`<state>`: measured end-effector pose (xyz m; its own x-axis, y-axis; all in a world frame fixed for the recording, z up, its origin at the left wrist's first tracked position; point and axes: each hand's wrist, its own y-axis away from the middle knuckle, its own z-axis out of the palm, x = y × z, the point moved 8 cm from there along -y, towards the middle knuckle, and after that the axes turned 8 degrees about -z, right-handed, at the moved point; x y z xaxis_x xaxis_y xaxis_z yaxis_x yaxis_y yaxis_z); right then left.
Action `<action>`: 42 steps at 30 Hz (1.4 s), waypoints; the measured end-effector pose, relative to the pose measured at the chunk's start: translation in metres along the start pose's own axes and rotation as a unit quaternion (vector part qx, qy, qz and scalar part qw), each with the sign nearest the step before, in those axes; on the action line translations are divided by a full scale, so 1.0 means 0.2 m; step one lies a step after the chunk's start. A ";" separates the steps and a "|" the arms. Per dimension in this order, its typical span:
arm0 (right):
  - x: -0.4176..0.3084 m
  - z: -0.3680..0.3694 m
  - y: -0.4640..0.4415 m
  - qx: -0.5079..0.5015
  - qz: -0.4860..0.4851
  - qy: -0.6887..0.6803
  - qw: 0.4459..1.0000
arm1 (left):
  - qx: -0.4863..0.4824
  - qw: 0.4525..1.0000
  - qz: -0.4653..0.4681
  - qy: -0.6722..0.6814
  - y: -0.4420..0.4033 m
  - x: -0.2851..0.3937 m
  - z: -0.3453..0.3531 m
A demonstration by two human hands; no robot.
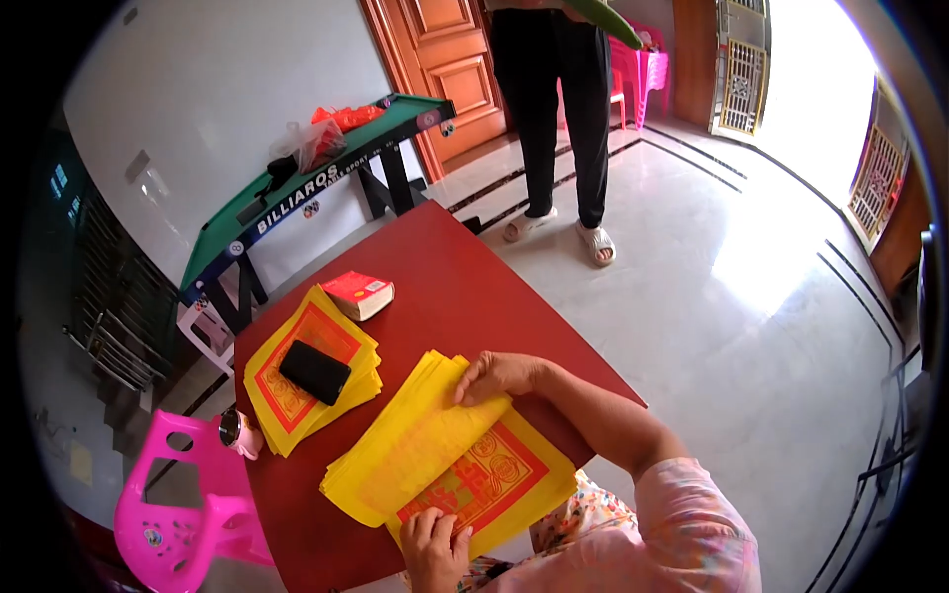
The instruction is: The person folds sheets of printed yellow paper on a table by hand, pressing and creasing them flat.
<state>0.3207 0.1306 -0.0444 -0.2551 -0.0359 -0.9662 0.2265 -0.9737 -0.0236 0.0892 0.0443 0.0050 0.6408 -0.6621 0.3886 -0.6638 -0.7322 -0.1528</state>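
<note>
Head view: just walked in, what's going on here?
A seated person has both hands on a stack of yellow paper sheets printed in red, on a red table. The right hand grips the far edge of some turned-back sheets; the left hand rests at the near edge. Beside it, a second yellow stack lies under what looks like a black phone, next to a thick red book. Someone in black trousers stands beyond.
</note>
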 end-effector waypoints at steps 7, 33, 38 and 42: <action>0.01 -0.01 0.00 -0.012 -0.012 0.005 1.000 | -0.004 1.000 -0.004 0.005 0.00 -0.01 0.02; 0.00 -0.02 -0.01 0.042 0.005 -0.016 0.999 | -0.131 0.991 0.011 0.013 0.05 -0.02 0.00; 0.02 -0.04 -0.02 0.037 0.002 -0.044 0.998 | -0.138 0.990 0.001 0.036 0.05 -0.05 0.00; 0.03 -0.04 -0.03 0.030 0.007 -0.036 0.999 | -0.140 0.989 0.000 0.052 0.05 -0.06 0.00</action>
<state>0.3253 0.1372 -0.0512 -0.3195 -0.0642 -0.9454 0.1737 -0.9848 0.0081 0.0751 0.0456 -0.0003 0.6071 -0.6316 0.4822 -0.7541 -0.6493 0.0989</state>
